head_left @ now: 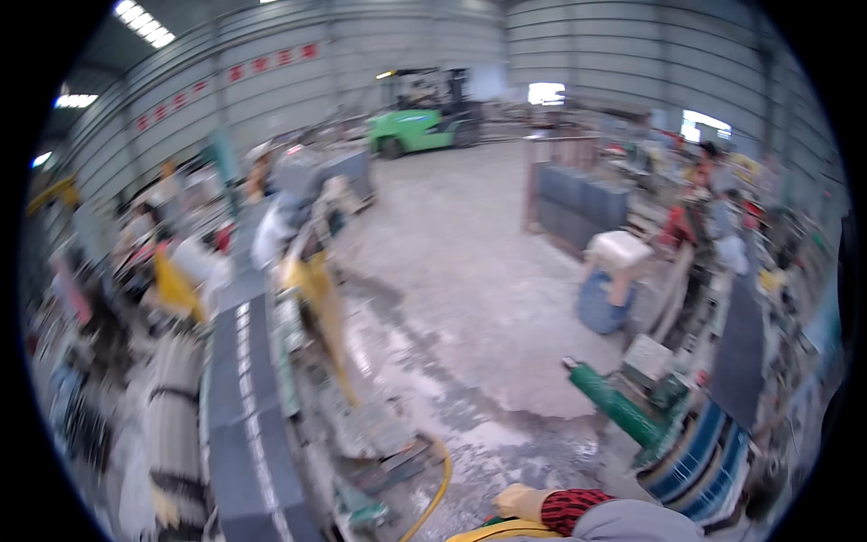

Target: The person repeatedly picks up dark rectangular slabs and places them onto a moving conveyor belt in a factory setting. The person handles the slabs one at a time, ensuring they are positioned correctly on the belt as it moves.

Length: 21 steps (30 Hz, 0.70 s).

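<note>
At the lower edge, my right hand [519,499] in a cream glove reaches across in front of me, its forearm in a red-and-black checked cuff and grey sleeve. Its fingers are blurred and partly hidden, so I cannot make out whether it holds anything. Just below it lies something yellow [510,531], cut off by the frame. A yellow hose [442,488] curves over the wet floor to the left of the hand, apart from it. My left hand is out of view.
Dark slabs [237,388] line a conveyor at left, beside a grey roller [173,406]. At right stand a green cylinder [614,404], a blue drum [602,303] and a rack of dark slabs [578,203]. A green forklift [417,126] stands far back.
</note>
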### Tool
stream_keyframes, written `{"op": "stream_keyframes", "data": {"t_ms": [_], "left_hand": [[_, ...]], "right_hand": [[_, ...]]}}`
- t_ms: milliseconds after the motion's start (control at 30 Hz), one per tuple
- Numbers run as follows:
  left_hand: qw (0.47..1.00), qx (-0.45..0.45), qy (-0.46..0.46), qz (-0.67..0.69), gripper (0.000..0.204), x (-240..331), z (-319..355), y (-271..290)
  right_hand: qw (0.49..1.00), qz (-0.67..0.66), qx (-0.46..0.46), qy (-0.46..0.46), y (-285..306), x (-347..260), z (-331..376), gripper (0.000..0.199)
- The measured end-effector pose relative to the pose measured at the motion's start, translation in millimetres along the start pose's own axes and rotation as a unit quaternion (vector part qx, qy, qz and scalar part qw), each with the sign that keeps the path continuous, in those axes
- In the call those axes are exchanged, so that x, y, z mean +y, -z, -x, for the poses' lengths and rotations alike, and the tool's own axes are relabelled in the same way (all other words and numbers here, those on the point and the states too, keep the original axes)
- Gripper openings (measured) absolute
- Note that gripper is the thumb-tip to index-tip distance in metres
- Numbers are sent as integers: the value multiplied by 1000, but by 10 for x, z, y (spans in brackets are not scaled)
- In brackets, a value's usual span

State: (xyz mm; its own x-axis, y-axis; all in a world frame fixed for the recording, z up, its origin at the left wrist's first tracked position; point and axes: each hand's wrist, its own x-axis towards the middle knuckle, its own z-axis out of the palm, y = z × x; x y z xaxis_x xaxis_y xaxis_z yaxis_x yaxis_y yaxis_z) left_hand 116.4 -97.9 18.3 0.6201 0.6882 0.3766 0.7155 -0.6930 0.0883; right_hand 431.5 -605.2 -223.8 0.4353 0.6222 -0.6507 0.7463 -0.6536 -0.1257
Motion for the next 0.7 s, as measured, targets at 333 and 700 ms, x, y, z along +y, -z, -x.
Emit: {"op": "stream_keyframes", "data": {"t_ms": [333,700], "left_hand": [[993,85,-66,-57,30,-338,222,-28],[981,150,-85,-88,26,-200,363,270]], "right_hand": [[998,-65,0,-10,539,-452,68,33],[996,53,64,11,911,-777,571,14]]}}
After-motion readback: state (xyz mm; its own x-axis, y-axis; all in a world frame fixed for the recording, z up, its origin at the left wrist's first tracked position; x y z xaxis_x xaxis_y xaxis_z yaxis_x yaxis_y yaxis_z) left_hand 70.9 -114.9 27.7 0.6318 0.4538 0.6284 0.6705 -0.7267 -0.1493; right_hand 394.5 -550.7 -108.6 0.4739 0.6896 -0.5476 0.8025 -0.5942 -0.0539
